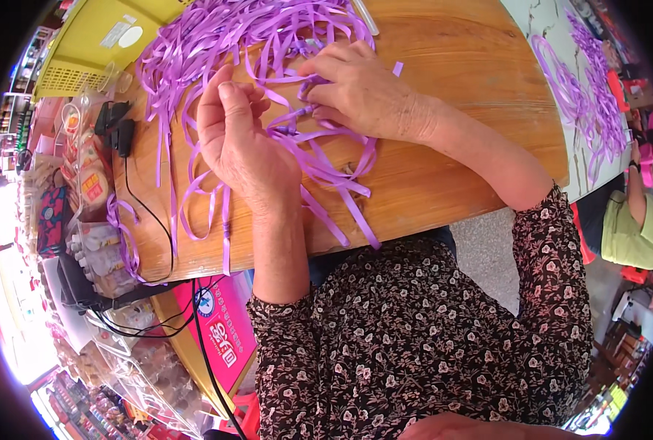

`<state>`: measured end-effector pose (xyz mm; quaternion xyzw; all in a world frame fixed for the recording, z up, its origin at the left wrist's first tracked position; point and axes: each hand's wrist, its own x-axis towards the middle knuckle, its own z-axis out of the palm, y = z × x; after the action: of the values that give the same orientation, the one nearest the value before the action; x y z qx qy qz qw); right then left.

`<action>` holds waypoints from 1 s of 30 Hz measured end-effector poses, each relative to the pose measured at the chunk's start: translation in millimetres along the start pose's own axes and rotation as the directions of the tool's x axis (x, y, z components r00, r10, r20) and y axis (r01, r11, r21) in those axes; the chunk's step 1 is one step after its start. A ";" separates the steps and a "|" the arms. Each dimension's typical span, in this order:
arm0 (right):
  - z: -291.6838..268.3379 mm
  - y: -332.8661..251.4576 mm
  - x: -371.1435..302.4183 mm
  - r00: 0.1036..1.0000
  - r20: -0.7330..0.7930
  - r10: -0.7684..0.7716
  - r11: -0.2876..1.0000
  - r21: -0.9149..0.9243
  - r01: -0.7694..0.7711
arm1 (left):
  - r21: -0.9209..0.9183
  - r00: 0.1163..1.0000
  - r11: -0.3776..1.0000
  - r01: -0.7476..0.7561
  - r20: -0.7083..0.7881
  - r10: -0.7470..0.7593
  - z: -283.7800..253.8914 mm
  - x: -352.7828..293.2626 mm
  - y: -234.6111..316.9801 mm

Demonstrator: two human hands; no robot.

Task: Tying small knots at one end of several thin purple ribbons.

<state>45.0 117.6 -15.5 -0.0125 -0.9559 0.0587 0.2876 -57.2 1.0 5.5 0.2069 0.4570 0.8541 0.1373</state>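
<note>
A large tangle of purple lanyards, narrow flat straps with small purple plastic fittings, spreads over the wooden table. My right hand reaches in from the right, its fingers bent and closed on a purple lanyard close to a fitting; its fingertips are partly hidden. Beside it, my left hand is raised above the straps, palm turned toward the right. Its fingers are loosely curled, the thumb stands up, and I see nothing held in it. Loose strap ends hang toward the table's near edge below both hands.
A yellow-green plastic basket stands at the far left. Black adapters with a cable and bagged goods line the left edge. More purple lanyards lie on a white marbled table at right, near another person in a green top.
</note>
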 end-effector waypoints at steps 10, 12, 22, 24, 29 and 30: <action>-53.9 8.7 -0.8 0.978 -0.123 0.168 0.870 0.485 -0.089 | 0.425 0.716 0.591 -0.686 0.540 0.443 12.8 -9.7 -11.1; -66.3 6.4 -5.0 0.973 -0.099 0.210 0.863 0.486 -0.137 | 0.422 0.740 0.635 -0.647 0.550 0.388 15.6 -19.3 -14.7; -110.1 23.6 -54.3 0.869 0.092 0.487 0.576 0.714 -0.398 | 0.421 0.942 0.857 -0.296 0.277 0.190 3.8 -9.1 -4.4; -119.7 35.9 -65.8 0.791 0.130 0.597 0.445 0.767 -0.461 | 0.400 0.960 0.879 -0.260 0.205 0.190 -3.8 -0.9 -0.1; -127.6 60.7 -83.1 0.751 0.071 0.656 0.384 0.825 -0.414 | 0.443 0.943 0.833 -0.332 0.188 0.276 -23.6 22.6 13.6; -126.9 62.4 -83.3 0.746 0.057 0.663 0.383 0.831 -0.403 | 0.536 0.952 0.787 -0.306 0.155 0.264 -28.1 26.2 15.4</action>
<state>183.9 188.1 36.4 -0.2003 -0.7107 0.5703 0.3599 -94.3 -16.6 10.4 0.3348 0.6426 0.6879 -0.0426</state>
